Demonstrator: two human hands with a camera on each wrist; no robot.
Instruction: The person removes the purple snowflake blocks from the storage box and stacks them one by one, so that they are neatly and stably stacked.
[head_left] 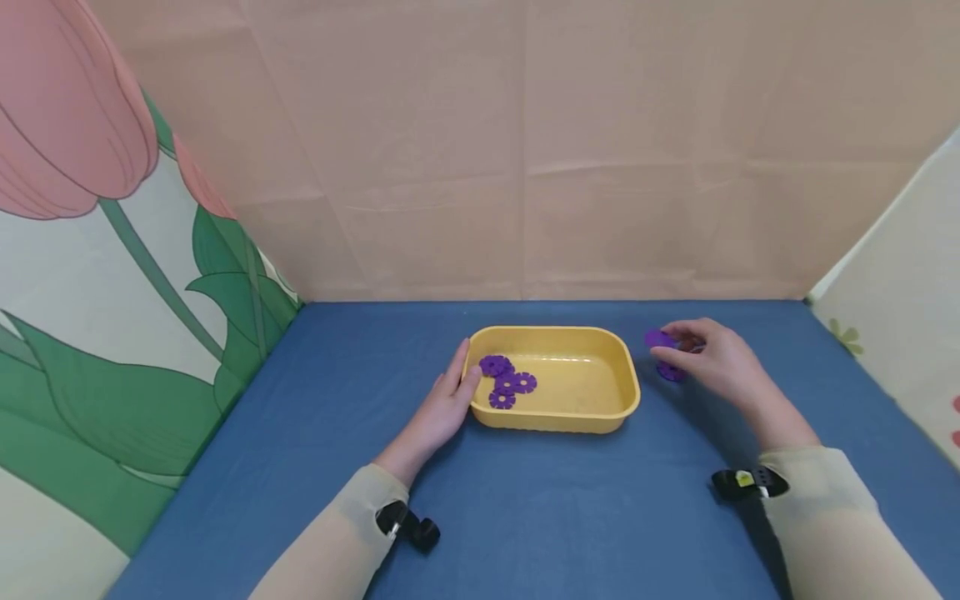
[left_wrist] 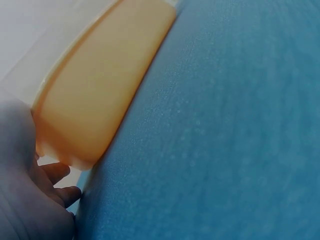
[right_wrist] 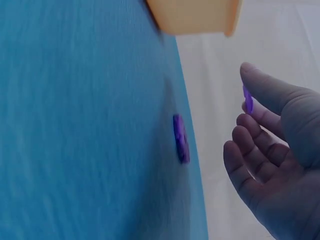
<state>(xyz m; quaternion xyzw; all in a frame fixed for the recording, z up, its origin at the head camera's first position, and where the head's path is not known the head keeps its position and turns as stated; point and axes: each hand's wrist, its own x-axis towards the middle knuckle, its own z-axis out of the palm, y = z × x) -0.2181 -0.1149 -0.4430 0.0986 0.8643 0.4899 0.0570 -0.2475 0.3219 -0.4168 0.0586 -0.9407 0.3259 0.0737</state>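
A shallow yellow plastic basin [head_left: 581, 385] stands on the blue tabletop. Inside its left part lie several purple notched discs [head_left: 507, 383], some overlapping. My left hand [head_left: 441, 407] grips the basin's left end, thumb at the rim and fingers along the outer wall; in the left wrist view the fingers [left_wrist: 55, 172] show beside the basin's end wall [left_wrist: 95, 95]. Right of the basin, my right hand [head_left: 716, 358] pinches a purple disc [right_wrist: 248, 100] between thumb and forefinger, raised over the table. Below that hand, more purple on the table [right_wrist: 181, 139] looks like a small stack of discs.
A blue cloth [head_left: 540, 508] covers the table, with a beige hanging sheet [head_left: 525, 150] behind its far edge. A tulip-printed cloth [head_left: 150, 333] borders the left side, and a pale printed cloth [head_left: 900, 292] the right. Each wrist carries a small black camera [head_left: 408, 527].
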